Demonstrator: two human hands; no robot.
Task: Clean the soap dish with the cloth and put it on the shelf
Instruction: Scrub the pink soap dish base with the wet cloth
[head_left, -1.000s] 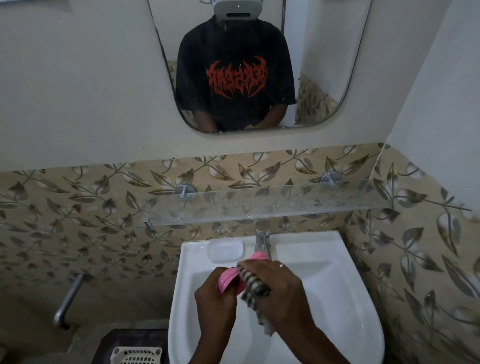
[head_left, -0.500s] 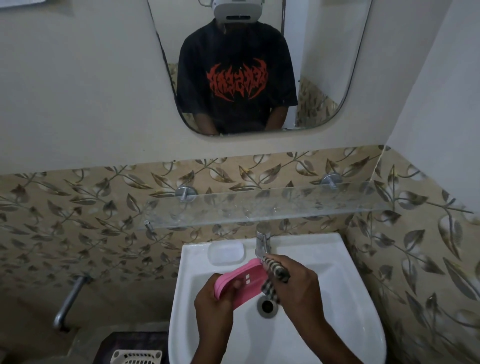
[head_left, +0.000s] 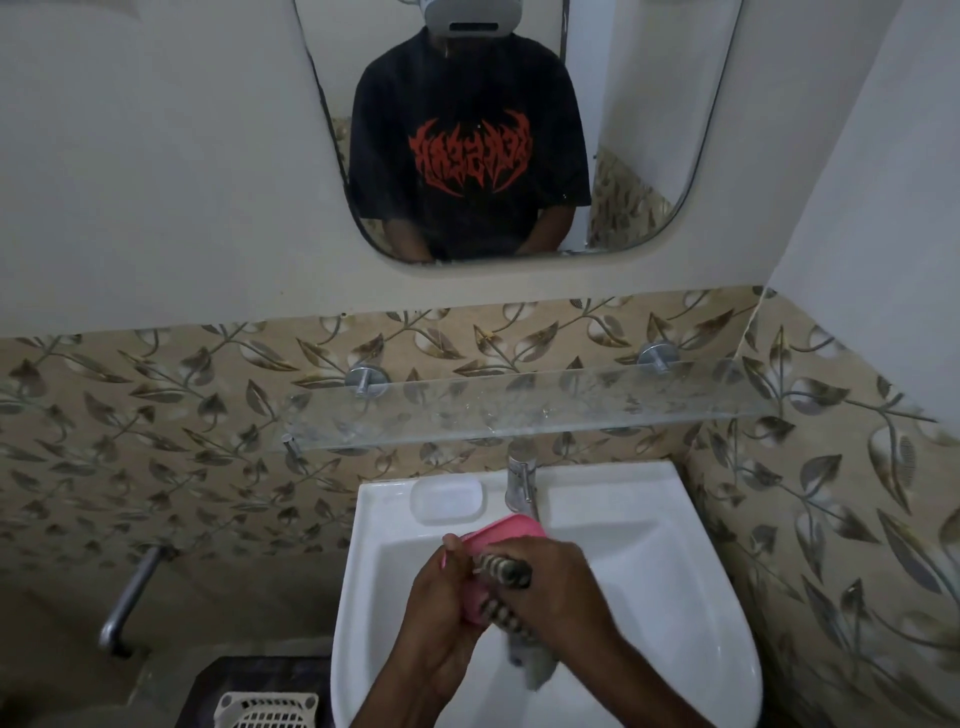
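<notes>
Two hands are joined over the white ceramic basin (head_left: 675, 597): the pink oval plastic soap dish (head_left: 511, 530) is pinched in the left hand (head_left: 441, 597), and the bunched checked cloth (head_left: 506, 569) is clenched in the right hand (head_left: 561, 587). Half a second ago the dish's face was exposed; now it is covered by cloth and knuckles. Wiping is judged under way, with the clear glass shelf (head_left: 519, 410) above not yet used.

The pink soap dish (head_left: 501, 535) is tilted on edge over the sink; the striped cloth (head_left: 503, 569) is pressed against it. The glass shelf (head_left: 519, 410) is mounted above.
</notes>
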